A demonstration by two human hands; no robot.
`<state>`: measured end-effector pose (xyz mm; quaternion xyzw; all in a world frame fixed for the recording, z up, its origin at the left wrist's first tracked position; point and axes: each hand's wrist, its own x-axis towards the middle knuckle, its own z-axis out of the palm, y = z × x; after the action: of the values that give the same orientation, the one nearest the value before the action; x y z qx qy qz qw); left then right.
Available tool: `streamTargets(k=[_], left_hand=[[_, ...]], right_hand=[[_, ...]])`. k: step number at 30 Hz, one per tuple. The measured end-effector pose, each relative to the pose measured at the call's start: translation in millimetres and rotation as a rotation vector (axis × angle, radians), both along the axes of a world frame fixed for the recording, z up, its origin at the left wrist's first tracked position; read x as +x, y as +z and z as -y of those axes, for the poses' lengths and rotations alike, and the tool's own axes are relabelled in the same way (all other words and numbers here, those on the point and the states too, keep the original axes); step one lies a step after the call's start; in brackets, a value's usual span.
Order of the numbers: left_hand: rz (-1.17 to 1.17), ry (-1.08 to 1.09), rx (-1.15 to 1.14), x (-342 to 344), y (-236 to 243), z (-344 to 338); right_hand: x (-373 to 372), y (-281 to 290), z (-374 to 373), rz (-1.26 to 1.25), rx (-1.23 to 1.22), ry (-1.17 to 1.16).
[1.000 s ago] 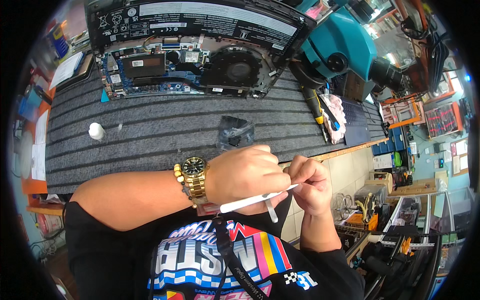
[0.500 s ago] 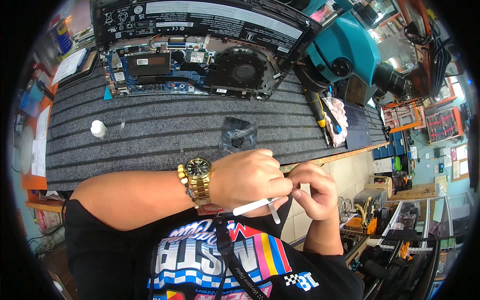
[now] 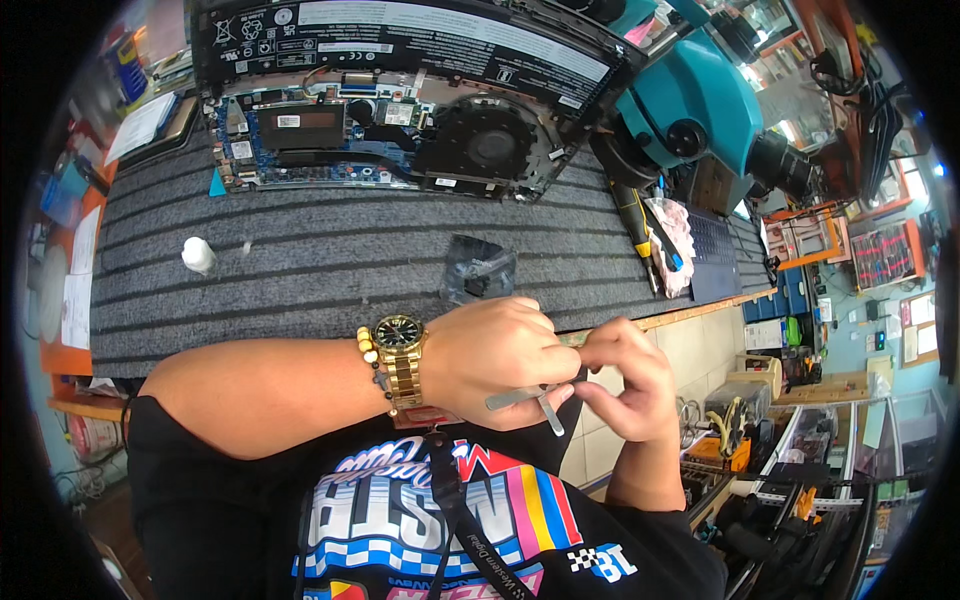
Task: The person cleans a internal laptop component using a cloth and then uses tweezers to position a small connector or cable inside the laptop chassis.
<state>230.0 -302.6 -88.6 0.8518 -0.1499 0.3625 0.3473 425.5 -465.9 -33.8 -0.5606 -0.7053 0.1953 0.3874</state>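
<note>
In front of my chest, my left hand [image 3: 495, 350] is closed, with flat metal strips [image 3: 515, 399] sticking out by the thumb. They form a narrow V; I cannot tell whether they are one tool or two. My right hand [image 3: 635, 390] meets its fingertips, thumb and fingers curled in a pinch; whatever lies between them is too small or hidden to name. Just beyond my left hand a dark plastic packet [image 3: 478, 265] lies on the grey striped mat [image 3: 340, 260]. An opened laptop [image 3: 300, 130] rests at the far side, its board, fan and black battery exposed.
A small white bottle [image 3: 198, 256] stands on the mat's left. At the far right is a teal microscope [image 3: 700, 100]. Near it are a yellow-black tool [image 3: 633, 225], a pinkish crumpled cloth [image 3: 673, 230] and a keyboard [image 3: 712, 250]. The table edge [image 3: 690, 315] runs beyond my right hand.
The metal strips have turned in my left hand, and the longer one now looks grey rather than bright white. My right fingers have shifted slightly; the things on the table stay put.
</note>
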Motion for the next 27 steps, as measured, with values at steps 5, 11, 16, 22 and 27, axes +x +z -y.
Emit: streamTargets(k=[5,11,16,22,27], left_hand=[[-0.008,0.006,-0.07,3,-5,1],[-0.016,0.084,-0.152,-5,12,-12],[-0.083,0.259,-0.205,-3,22,-49],[-0.113,0.6,-0.07,-1,28,-72],[-0.173,0.64,0.016,1,20,-89]], right_hand=[[-9,-6,-10,0.177,0.103,0.053],[4,-20,-20,0.048,0.092,-0.019],[35,-49,-30,-0.515,0.061,-0.295],[41,-47,-100,-0.591,-0.025,-0.213],[36,-56,-130,-0.623,-0.021,-0.213]])
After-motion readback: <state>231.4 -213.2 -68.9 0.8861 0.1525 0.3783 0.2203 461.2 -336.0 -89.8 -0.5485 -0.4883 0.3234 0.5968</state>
